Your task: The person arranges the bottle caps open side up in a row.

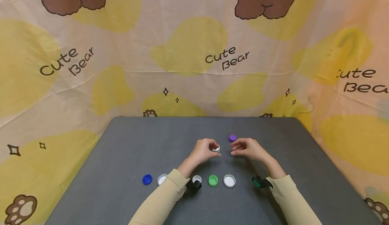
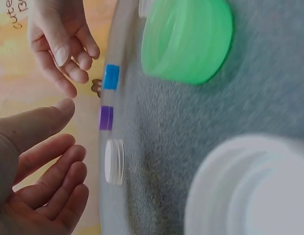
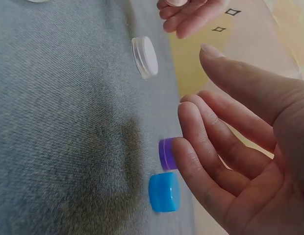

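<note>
My left hand [image 1: 206, 149] hovers above the middle of the table, fingers loosely bent with nothing between them. Beyond its fingers a white bottle cap [image 1: 216, 148] lies on the cloth, partly covered by the hand in the head view. Facing it from the right is my right hand [image 1: 247, 149], also empty, thumb apart from the relaxed fingers. A purple cap [image 1: 232, 138] sits just past the right fingertips. Beside the purple one, a light blue cap [image 3: 164, 192] shows in the right wrist view; the right hand hides it from the head camera.
Nearer me runs a row of caps: a dark blue cap [image 1: 147, 179], a white cap [image 1: 162, 178] partly behind the left sleeve, another white cap [image 1: 197, 178], a green cap [image 1: 213, 180] and a larger white cap [image 1: 229, 180]. A printed cloth hangs behind the grey table [image 1: 121, 144].
</note>
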Tool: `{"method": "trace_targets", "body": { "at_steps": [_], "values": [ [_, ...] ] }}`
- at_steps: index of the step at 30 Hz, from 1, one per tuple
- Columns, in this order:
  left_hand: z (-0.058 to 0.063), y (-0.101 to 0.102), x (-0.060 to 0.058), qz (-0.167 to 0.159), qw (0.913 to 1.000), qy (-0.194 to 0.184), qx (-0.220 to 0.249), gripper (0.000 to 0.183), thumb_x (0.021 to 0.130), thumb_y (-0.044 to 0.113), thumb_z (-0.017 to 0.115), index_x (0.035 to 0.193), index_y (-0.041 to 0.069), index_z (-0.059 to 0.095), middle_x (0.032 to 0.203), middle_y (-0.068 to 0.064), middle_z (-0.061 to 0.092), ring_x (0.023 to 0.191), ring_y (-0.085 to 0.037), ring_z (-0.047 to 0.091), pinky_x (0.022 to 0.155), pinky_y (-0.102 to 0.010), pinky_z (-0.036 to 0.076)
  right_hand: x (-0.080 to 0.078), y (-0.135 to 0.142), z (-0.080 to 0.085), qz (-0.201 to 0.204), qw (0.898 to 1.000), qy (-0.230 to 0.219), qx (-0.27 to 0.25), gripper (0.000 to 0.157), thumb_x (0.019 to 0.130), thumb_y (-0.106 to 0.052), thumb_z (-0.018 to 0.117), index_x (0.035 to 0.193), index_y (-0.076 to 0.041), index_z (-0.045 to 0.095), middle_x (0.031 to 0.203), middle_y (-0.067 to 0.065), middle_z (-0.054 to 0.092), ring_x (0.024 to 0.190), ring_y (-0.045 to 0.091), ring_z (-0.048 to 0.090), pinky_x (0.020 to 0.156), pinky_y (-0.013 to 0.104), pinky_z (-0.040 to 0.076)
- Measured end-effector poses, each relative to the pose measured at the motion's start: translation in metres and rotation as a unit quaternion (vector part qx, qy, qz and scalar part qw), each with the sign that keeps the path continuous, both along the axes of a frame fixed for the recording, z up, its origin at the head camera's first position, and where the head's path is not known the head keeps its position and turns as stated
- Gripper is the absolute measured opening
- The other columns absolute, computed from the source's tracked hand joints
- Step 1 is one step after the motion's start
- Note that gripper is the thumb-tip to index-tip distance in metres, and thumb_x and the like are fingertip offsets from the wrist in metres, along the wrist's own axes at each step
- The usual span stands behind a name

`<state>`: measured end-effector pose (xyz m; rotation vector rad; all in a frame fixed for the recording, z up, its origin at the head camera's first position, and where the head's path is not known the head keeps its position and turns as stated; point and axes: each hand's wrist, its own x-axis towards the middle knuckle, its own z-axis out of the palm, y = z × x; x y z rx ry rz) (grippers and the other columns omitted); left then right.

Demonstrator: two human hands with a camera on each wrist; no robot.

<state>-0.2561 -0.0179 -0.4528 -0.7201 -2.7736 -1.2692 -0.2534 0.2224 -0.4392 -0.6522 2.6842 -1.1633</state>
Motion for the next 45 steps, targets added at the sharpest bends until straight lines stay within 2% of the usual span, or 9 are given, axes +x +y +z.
{"method": "trace_targets", "body": {
  "at_steps": [3, 9, 17, 23, 30, 37, 45],
  "values": [
    [0.0, -0.001, -0.006, 0.008, 0.9999, 0.005, -0.003, 0.024, 0.071, 0.019, 0.083, 0.089, 0.007, 0.072, 0.085, -0.005, 0.071, 0.078, -0.018, 0.062, 0.067, -0.022, 0.046, -0.007, -0.004, -0.004, -0.003, 1.0, 0.003, -0.002, 0.041, 0.079, -0.031, 0.077, 0.108, -0.003, 0.068, 0.092, 0.003, 0.072, 0.084, 0.012, 0.066, 0.073, 0.023, 0.051],
    [-0.003, -0.001, -0.019, 0.029, 0.9993, 0.004, -0.022, 0.023, 0.07, 0.02, 0.084, 0.087, 0.01, 0.072, 0.082, -0.002, 0.069, 0.072, -0.01, 0.057, 0.065, -0.021, 0.044, -0.019, -0.012, -0.012, -0.005, 1.0, 0.006, -0.013, 0.039, 0.079, -0.03, 0.077, 0.108, -0.004, 0.068, 0.093, 0.004, 0.073, 0.085, 0.013, 0.067, 0.073, 0.023, 0.051],
    [-0.01, -0.005, -0.029, 0.043, 0.9984, -0.004, -0.036, 0.027, 0.068, 0.018, 0.086, 0.088, 0.007, 0.071, 0.084, -0.003, 0.07, 0.075, -0.011, 0.062, 0.069, -0.023, 0.048, -0.026, -0.023, -0.019, 0.0, 1.0, 0.015, -0.009, 0.036, 0.079, -0.025, 0.077, 0.105, -0.001, 0.069, 0.091, 0.007, 0.073, 0.084, 0.015, 0.069, 0.07, 0.022, 0.051],
    [-0.012, -0.007, -0.033, 0.052, 0.997, -0.013, -0.055, 0.028, 0.066, 0.018, 0.086, 0.087, 0.008, 0.071, 0.083, -0.001, 0.069, 0.075, -0.011, 0.06, 0.07, -0.024, 0.047, -0.033, -0.03, -0.026, 0.015, 1.0, 0.01, -0.015, 0.032, 0.079, -0.02, 0.077, 0.103, 0.0, 0.069, 0.092, 0.012, 0.072, 0.083, 0.015, 0.07, 0.071, 0.022, 0.053],
    [-0.012, -0.006, -0.035, 0.047, 0.9959, -0.029, -0.071, 0.028, 0.067, 0.017, 0.086, 0.089, 0.007, 0.072, 0.082, -0.002, 0.069, 0.074, -0.011, 0.059, 0.068, -0.024, 0.047, -0.038, -0.039, -0.032, 0.021, 1.0, 0.007, -0.013, 0.029, 0.078, -0.018, 0.078, 0.101, -0.002, 0.07, 0.088, 0.007, 0.072, 0.079, 0.013, 0.068, 0.067, 0.02, 0.052],
    [-0.012, -0.004, -0.034, 0.042, 0.996, -0.039, -0.069, 0.028, 0.066, 0.013, 0.086, 0.089, 0.006, 0.072, 0.082, -0.004, 0.07, 0.073, -0.012, 0.059, 0.068, -0.024, 0.046, -0.042, -0.043, -0.038, 0.013, 1.0, 0.016, 0.002, 0.029, 0.075, -0.02, 0.08, 0.098, -0.005, 0.071, 0.084, 0.003, 0.071, 0.075, 0.006, 0.066, 0.066, 0.019, 0.05],
    [-0.012, -0.004, -0.034, 0.042, 0.996, -0.036, -0.07, 0.025, 0.067, 0.012, 0.085, 0.087, 0.006, 0.072, 0.08, -0.005, 0.068, 0.071, -0.011, 0.055, 0.066, -0.024, 0.045, -0.044, -0.047, -0.04, 0.018, 0.999, 0.029, -0.005, 0.029, 0.074, -0.018, 0.081, 0.097, -0.002, 0.07, 0.081, 0.006, 0.07, 0.073, 0.008, 0.064, 0.065, 0.019, 0.05]
  ]
}}
